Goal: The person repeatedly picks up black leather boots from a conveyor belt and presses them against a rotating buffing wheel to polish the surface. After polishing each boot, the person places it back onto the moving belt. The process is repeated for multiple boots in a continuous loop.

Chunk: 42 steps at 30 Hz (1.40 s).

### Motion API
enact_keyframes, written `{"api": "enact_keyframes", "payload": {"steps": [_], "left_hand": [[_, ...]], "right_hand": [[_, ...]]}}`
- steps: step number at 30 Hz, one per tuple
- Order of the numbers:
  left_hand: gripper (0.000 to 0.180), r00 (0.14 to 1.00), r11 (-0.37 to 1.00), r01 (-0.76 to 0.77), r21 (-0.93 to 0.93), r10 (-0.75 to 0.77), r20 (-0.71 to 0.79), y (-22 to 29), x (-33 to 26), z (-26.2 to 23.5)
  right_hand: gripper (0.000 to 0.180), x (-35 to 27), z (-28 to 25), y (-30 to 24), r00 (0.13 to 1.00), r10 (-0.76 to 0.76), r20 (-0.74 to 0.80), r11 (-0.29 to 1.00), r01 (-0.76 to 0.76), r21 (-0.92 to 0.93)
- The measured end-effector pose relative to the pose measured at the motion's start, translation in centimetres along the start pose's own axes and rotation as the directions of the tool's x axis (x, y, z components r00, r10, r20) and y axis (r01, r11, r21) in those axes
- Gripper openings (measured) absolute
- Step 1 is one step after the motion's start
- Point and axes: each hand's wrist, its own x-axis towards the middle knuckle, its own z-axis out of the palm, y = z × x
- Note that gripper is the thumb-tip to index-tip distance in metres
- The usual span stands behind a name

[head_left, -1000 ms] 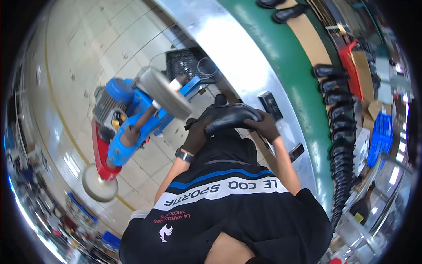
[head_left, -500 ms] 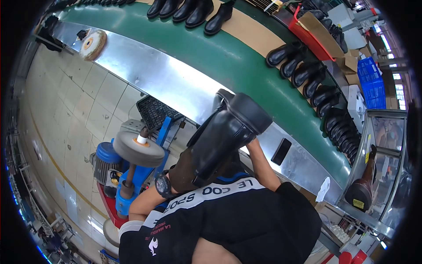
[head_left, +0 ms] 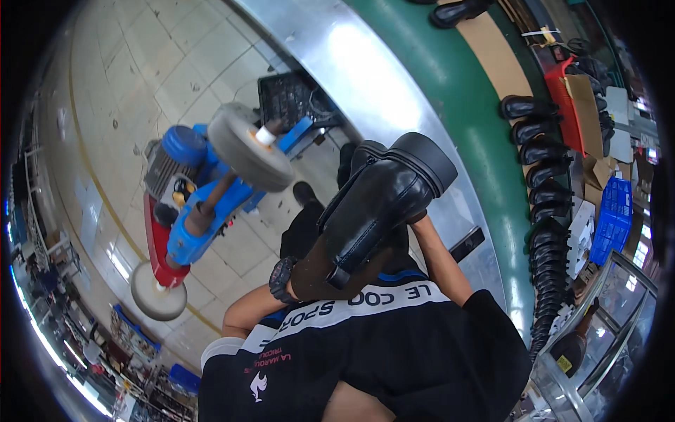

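Dark lettering (head_left: 423, 290) crosses black shirt (head_left: 436, 359). Black boot (head_left: 387, 204) tilted in front, sole toward green bench (head_left: 453, 91). Gloved left hand (head_left: 313, 273) against boot's shaft, right hand (head_left: 418, 217) mostly hidden; cannot tell how closed. Bench's metal edge (head_left: 351, 53) ahead; wide floor (head_left: 133, 77) left, around wheel machine (head_left: 249, 148).

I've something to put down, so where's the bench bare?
Two patches look bare: the metal edge beyond the held black boot, between the tiled floor and the green top; and the green top itself, between that edge and the cardboard strip. A tight row of black boots crowds the right side, and a dark rectangle sits lower along that edge.
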Motion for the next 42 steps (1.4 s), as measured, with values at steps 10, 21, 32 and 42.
{"api": "enact_keyframes", "payload": {"steps": [10,21,32,42], "left_hand": [[0.033,0.849,0.884,0.468,-0.018,-0.455,-0.270,-13.5,-15.0,5.3],[0.035,0.649,0.549,0.428,-0.718,-0.740,-0.179,-19.4,-16.5,2.0],[0.037,0.863,0.940,0.274,-0.204,-0.334,-0.380,-19.0,-16.2,2.2],[0.035,0.612,-0.103,0.065,-0.992,-0.781,0.122,-17.4,-15.5,4.7]], "right_hand": [[0.052,-5.1,10.4,-3.9,0.916,0.399,0.047,0.851,-0.351,-0.391],[0.056,-3.9,14.6,-3.8,0.968,0.252,-0.007,0.836,-0.221,-0.502],[0.055,-4.5,12.7,-6.5,0.943,0.326,0.062,0.743,-0.215,-0.634],[0.058,-5.5,9.8,-10.2,0.796,0.571,0.201,0.610,-0.249,-0.752]]}}
